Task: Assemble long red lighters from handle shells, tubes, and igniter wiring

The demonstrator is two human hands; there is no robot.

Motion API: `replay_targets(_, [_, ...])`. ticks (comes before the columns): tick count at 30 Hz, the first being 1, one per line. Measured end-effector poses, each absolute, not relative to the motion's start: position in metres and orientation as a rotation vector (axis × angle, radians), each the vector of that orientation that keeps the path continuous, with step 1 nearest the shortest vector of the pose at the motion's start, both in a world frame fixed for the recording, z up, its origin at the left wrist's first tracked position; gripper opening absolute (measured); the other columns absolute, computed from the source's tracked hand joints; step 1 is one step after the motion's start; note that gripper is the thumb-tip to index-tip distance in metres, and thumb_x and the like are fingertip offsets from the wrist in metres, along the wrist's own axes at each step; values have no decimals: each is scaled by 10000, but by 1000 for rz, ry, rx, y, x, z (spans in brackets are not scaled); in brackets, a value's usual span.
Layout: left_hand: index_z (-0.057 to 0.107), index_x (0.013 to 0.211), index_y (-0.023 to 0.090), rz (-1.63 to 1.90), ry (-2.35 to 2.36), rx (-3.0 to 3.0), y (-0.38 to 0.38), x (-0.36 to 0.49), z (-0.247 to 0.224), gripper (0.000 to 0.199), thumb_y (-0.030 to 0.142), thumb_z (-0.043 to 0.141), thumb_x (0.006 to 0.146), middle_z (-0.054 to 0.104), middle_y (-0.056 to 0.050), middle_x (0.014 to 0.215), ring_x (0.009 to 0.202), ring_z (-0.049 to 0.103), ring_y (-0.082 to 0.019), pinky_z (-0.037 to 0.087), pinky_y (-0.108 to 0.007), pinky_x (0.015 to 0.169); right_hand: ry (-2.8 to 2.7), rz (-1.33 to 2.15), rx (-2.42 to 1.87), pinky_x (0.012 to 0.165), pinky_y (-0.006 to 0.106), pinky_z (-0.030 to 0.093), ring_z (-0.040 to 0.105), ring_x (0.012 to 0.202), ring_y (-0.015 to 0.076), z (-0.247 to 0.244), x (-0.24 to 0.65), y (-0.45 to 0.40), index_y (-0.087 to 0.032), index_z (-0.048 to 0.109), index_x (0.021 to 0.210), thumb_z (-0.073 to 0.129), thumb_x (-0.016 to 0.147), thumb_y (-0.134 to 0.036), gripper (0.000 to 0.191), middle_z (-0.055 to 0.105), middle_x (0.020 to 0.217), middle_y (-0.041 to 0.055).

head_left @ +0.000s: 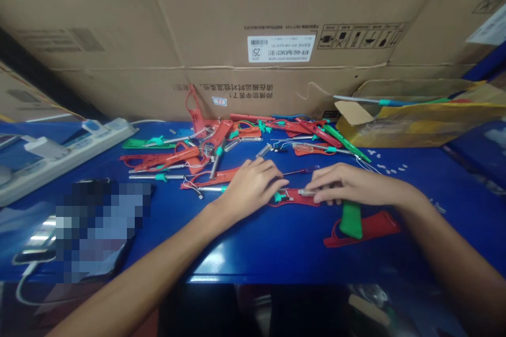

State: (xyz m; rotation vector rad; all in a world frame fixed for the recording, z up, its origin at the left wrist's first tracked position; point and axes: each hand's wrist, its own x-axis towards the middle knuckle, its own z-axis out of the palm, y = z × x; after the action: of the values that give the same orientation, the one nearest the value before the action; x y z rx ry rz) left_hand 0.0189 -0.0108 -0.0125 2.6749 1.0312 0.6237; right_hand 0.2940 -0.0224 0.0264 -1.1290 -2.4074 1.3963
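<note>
My left hand (253, 184) lies over a red lighter half-shell (294, 197), its curled fingers holding it against the table. A metal tube (211, 189) runs out to the left from under this hand. A teal trigger piece (281, 197) with a thin wire sits in the shell by my thumb. Between the fingertips of my right hand (348, 181) is a small clear fuel tank (305, 192), over the shell's right part. The fingers hide some of it. Below the right hand, a green shell piece (351, 221) lies across another red half-shell (380, 225).
Red and green lighter parts (225, 131) are piled along the back, before a large cardboard box (197, 26). A yellow-taped carton (415, 126) stands back right, with small clear bits (389, 169) near it. A power strip (79, 155) and a charging phone (35, 242) are left.
</note>
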Motion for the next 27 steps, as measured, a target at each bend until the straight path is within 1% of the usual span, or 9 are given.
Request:
replay_targets(2, [704, 1002, 171, 541, 1026, 2675, -11, 18, -10, 295, 396, 519, 1052, 721, -45, 1033, 1001, 637, -227, 424, -405, 893, -2495, 1234, -1043, 839, 342, 538, 686, 925, 201, 23, 285, -22, -278, 783, 1155, 609, 983, -450, 300, 753, 980, 29])
replay_targets(3, [707, 997, 173, 502, 1027, 2673, -12, 18, -9, 301, 394, 512, 1055, 720, -42, 1027, 1002, 641, -229, 418, -418, 905, -2524, 1163, -1015, 893, 359, 516, 678, 966, 210, 21, 282, -22, -287, 782, 1154, 602, 988, -450, 294, 757, 988, 25])
replay_targets(4, [712, 995, 178, 471, 1024, 2671, -12, 17, -8, 293, 382, 512, 1054, 718, -40, 1028, 1007, 645, -231, 410, -430, 918, -2544, 1107, -998, 913, 364, 501, 672, 992, 215, 20, 279, -22, -295, 778, 1164, 593, 994, -453, 296, 756, 1005, 23])
replay_targets(8, [734, 992, 201, 417, 994, 2663, -13, 14, -4, 192, 311, 577, 1003, 713, -36, 1051, 1015, 648, -240, 393, -434, 906, -2601, 953, -1015, 863, 344, 491, 654, 993, 212, 16, 276, -22, -305, 742, 1240, 555, 1012, -480, 342, 725, 1060, 43])
replay_targets(14, [739, 970, 207, 430, 987, 2621, -12, 14, -5, 137, 255, 612, 974, 717, -19, 1027, 1003, 648, -234, 384, -432, 906, -2599, 811, -1065, 818, 317, 480, 643, 926, 189, 14, 280, -22, -323, 753, 1209, 554, 1007, -502, 335, 675, 1029, 38])
replay_targets(19, [729, 986, 227, 439, 979, 2565, -10, 12, -5, 126, 251, 605, 986, 712, 2, 1052, 1013, 650, -214, 380, -394, 867, -2582, 651, -1087, 828, 315, 477, 648, 945, 197, 13, 276, -23, -303, 751, 1216, 552, 1014, -475, 332, 680, 1065, 51])
replay_targets(23, [720, 1014, 219, 443, 976, 2557, -9, 12, -3, 170, 206, 551, 995, 711, -3, 1073, 1011, 654, -196, 368, -372, 840, -2601, 545, -1110, 847, 322, 485, 649, 958, 197, 10, 273, -25, -271, 743, 1215, 530, 1027, -456, 339, 674, 1096, 58])
replay_targets(27, [714, 1005, 211, 429, 977, 2549, -9, 12, -2, 167, 195, 549, 986, 709, 3, 1057, 998, 651, -193, 358, -367, 829, -2592, 493, -1123, 844, 317, 491, 652, 945, 189, 8, 270, -26, -265, 737, 1208, 534, 1026, -454, 332, 670, 1089, 52])
